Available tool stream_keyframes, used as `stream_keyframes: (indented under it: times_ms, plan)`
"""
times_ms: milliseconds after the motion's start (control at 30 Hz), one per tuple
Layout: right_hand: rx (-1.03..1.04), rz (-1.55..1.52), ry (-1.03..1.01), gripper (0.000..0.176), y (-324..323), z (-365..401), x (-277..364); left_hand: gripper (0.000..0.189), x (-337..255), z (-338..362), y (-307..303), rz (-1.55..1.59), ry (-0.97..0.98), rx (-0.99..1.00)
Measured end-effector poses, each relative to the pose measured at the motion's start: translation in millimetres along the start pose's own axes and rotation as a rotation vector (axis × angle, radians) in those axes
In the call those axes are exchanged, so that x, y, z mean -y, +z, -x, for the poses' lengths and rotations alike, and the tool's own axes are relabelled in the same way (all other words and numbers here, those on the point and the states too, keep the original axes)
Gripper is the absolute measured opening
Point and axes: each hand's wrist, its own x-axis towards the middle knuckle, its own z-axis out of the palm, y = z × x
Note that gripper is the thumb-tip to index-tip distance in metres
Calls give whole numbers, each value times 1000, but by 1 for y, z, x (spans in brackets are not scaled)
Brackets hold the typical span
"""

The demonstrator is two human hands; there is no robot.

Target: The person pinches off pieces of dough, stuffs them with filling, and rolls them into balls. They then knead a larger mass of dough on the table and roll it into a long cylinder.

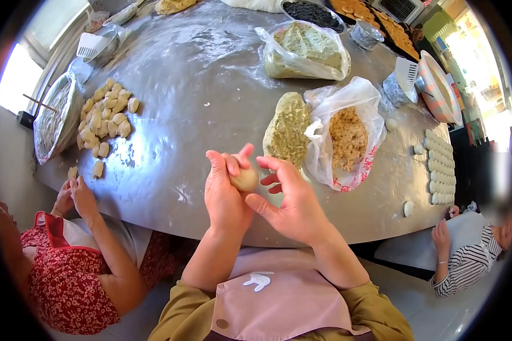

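A pale dough ball (246,179) rests in my left hand (224,193), whose fingers curl round it above the table's near edge. Just to its right, my right hand (294,202) is open, fingers spread and slightly bent, with the thumb close to the ball. Beyond my right hand lies a flattened greenish mass of filling (288,128). Beside it sits an open plastic bag (365,116) with crumbly orange-brown filling (348,136) inside.
A heap of dough pieces (105,116) lies at left, near a plastic-lined bowl (57,122). At the back sits a bag of green filling (306,54). Rows of pale rounds (441,167) stand at right. Co-workers in a red dress (74,273) and striped sleeve (469,258) flank me.
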Motion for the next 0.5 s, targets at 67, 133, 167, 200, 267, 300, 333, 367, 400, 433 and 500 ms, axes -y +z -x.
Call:
stream_keyframes:
  times_ms: [67,133,167,200,267,300,333,367,400,433,500]
  plan:
    - [-45,-60,34,40,5,0,-3,51,5,4,-2,123,-66,98]
    - [-78,-170,97,35,6,0,-13,58,4,7,3,208,-113,185]
    - [-55,-219,138,34,4,-1,-12,63,2,7,7,233,-130,224]
    - [-36,-263,182,32,-2,-2,-10,69,3,7,9,261,-152,264]
    - [51,-255,299,33,-12,-3,-11,70,6,1,4,66,-53,345]
    - [73,-256,305,33,-12,-1,-11,71,11,-1,5,-30,-1,388]
    - [99,-260,307,34,-10,0,-12,56,16,5,17,-29,54,268]
    - [128,-266,306,34,-8,0,-12,49,20,4,11,-72,73,347]
    - [66,-340,265,35,-8,0,-2,43,18,3,2,-117,96,423]
    - [60,-300,215,35,-7,1,-5,40,18,2,-2,-166,122,496]
    - [48,-231,116,36,-3,6,-14,38,23,9,-3,-224,139,306]
